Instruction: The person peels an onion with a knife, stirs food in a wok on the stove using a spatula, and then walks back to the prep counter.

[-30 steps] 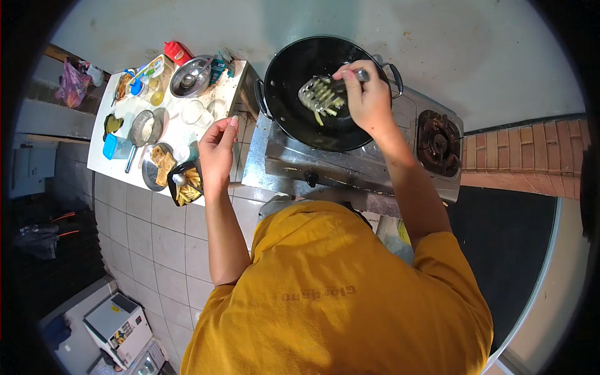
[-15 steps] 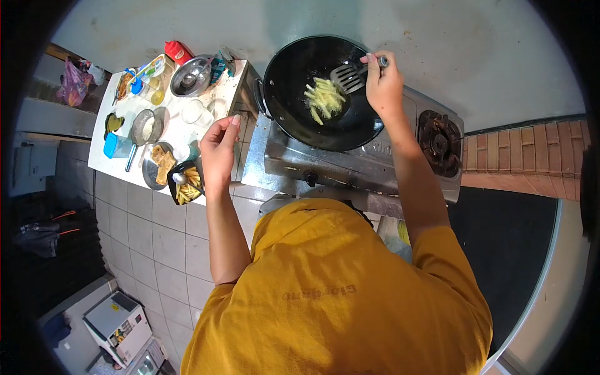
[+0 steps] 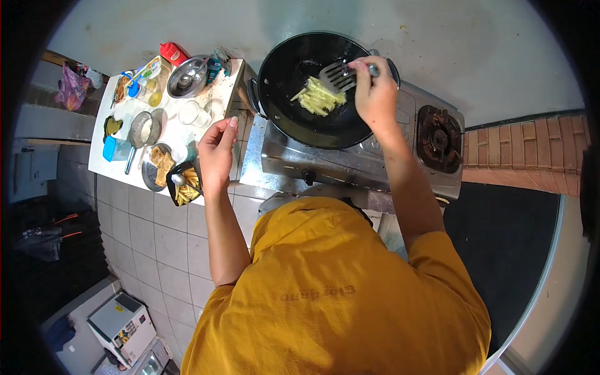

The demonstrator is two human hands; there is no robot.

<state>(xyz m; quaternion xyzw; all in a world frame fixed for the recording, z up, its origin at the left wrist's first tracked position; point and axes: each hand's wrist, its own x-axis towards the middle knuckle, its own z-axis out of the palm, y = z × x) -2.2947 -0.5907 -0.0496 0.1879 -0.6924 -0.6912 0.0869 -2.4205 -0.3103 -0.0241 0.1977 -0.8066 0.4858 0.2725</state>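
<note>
My right hand [image 3: 377, 94] is closed around the dark handle of a slotted spatula [image 3: 338, 77]. Its slotted metal blade hangs over the black wok [image 3: 289, 127], just above a small heap of pale potato strips [image 3: 319, 97] frying in oil at the bottom. The wok rests on the left side of a steel gas stove [image 3: 284, 164]. Away from the wok, my left hand [image 3: 217, 150] hovers near the right edge of the white table [image 3: 178, 139], fingers curled and thumb pressed against them, with nothing visible in its grip.
A black bowl of fries [image 3: 187, 193], a plate with browned food [image 3: 164, 164], a strainer [image 3: 145, 129], a steel bowl [image 3: 187, 76] and a red bottle [image 3: 173, 54] crowd the table. On the stove's right is a bare burner [image 3: 439, 139]. A wall stands behind.
My right hand has shifted slightly left and down with the spatula, its blade now nearer the potato strips. The strips have moved and bunched closer together. My left hand has hardly moved.
</note>
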